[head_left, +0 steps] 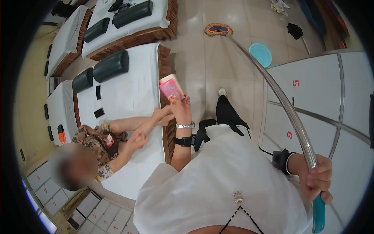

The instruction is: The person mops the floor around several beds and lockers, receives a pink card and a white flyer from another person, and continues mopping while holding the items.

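Observation:
My right hand (320, 179) is wrapped round the metal handle of a mop (283, 97), just above its teal grip. The mop's oval fringed head (218, 29) rests on the tiled floor. My left hand (181, 107) is closed on a pink and cream packet (170, 86), held out beside the bed; a small orange thing shows at its lower edge. Both my wrists wear black straps, and a silver watch is on the left one.
A person (109, 144) sits on a white-covered bed (140, 82) to my left. Further beds, dark green bolsters (111, 65) and two phones lie beyond. A blue basin (260, 55) stands on the floor near numbered lockers (300, 84) at right.

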A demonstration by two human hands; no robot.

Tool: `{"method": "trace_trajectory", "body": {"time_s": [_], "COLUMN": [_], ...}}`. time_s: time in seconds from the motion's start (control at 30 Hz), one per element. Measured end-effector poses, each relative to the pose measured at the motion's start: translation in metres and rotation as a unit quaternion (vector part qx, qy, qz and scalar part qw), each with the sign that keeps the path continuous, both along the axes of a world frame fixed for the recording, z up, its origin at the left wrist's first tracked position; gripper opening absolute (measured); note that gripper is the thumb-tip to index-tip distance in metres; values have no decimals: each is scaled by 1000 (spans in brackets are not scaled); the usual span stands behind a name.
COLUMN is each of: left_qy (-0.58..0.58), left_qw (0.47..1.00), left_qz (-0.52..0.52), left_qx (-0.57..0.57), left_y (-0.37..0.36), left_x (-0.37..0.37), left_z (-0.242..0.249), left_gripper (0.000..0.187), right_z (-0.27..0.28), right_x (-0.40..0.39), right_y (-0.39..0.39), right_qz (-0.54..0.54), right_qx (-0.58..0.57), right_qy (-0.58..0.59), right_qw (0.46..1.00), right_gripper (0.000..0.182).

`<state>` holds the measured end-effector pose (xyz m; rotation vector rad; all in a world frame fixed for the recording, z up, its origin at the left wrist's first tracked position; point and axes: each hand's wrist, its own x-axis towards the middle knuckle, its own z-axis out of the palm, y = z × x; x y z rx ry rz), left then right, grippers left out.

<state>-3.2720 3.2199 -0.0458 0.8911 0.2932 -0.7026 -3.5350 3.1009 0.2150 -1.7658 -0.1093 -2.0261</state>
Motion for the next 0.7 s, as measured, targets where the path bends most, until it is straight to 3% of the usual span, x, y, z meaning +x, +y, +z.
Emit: {"method": "trace_trajectory", "body": {"time_s": [0.03, 0.1, 0.33, 0.5, 0.7], "left_qy": [-2, -128, -308, -308, -297], "left_qw": [1000, 977, 905, 911, 922], "left_qz": [-2, -112, -218, -222, -225], "left_qx": [-4, 128, 195, 161, 104], "left_y": [-20, -61, -180, -241, -302], "left_x": [-1, 0, 9, 18, 53], "left_z": [7, 20, 73, 108, 103], "left_gripper": [16, 16, 21, 24, 25], "right_z": [-5, -18, -80, -122, -146], "right_x": [5, 14, 71, 111, 147], "right_y": [-17, -49, -149, -209, -268], "right_qz": [12, 21, -56, -24, -28], "right_qx": [0, -4, 12, 48, 100], "right_qy": [-1, -2, 31, 79, 113], "right_qw": [1000, 1000, 998, 995, 988], "right_gripper": [11, 12, 19, 19, 24]}}
